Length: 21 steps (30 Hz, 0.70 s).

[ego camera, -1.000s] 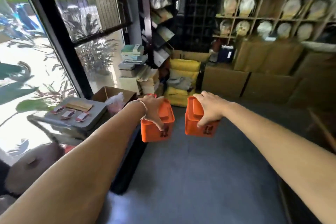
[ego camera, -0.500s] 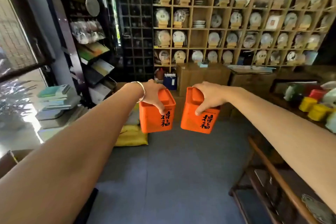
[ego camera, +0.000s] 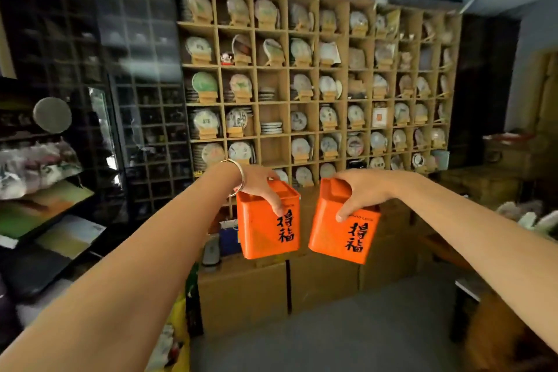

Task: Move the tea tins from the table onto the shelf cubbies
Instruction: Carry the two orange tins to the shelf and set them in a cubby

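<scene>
Left hand point(ego camera: 256, 183) gripped the left orange tea tin point(ego camera: 268, 225) from above, fingers curled over its top, held in mid-air. Just beside it, apart, the right hand point(ego camera: 359, 190) clutched the right orange tea tin point(ego camera: 344, 229), tilted. Beyond stood the wooden shelf cubbies point(ego camera: 317, 69), apparently full of wrapped discs.

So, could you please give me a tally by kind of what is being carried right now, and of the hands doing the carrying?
Orange tea tins: 2, the left tin and the right tin
Hands gripping them from above: 2, the left hand and the right hand
Bracelets: 1, the bracelet on the left wrist
Total: 5
</scene>
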{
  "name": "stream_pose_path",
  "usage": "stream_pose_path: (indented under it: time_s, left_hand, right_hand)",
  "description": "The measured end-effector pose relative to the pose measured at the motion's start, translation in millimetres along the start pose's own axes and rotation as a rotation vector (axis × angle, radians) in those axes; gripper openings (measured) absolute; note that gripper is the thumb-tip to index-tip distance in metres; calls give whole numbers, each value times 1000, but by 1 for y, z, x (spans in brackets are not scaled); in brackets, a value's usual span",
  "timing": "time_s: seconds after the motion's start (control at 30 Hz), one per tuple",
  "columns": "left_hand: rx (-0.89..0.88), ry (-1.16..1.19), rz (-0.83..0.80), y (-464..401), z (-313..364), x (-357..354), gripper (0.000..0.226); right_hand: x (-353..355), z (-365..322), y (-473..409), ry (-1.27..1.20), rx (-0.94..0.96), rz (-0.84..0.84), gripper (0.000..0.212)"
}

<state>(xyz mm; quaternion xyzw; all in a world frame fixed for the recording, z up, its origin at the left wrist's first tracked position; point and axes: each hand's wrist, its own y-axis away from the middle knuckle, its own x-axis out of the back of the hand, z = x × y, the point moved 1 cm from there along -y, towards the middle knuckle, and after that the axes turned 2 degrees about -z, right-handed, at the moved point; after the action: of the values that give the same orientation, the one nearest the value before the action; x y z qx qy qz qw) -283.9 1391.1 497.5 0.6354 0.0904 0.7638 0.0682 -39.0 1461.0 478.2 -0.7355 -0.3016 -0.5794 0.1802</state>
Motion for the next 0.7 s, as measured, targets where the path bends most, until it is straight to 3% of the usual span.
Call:
stream_pose_path:
  time_s: [0.1,0.23,0.33,0.53,0.7]
  left_hand:
    - [-44,71,5,-66,2,42,82]
    - [-60,170,96,-166,-1,75,61]
    - [-71,202,114,-234,4,87,58]
    - [-138,131,62,-347,24,133,88]
    - [-60,64,64,-453,11,167,92]
  right_hand:
    - [32,39,-47,-25,-35,15,78]
    - [69,94,-115,-37,-63,34,84]
    - [88,134,-165,-36,-62,47,83]
    - [143,213,-276,13,-4,25,78]
    - [181,270,-370,54,-8,16,76]
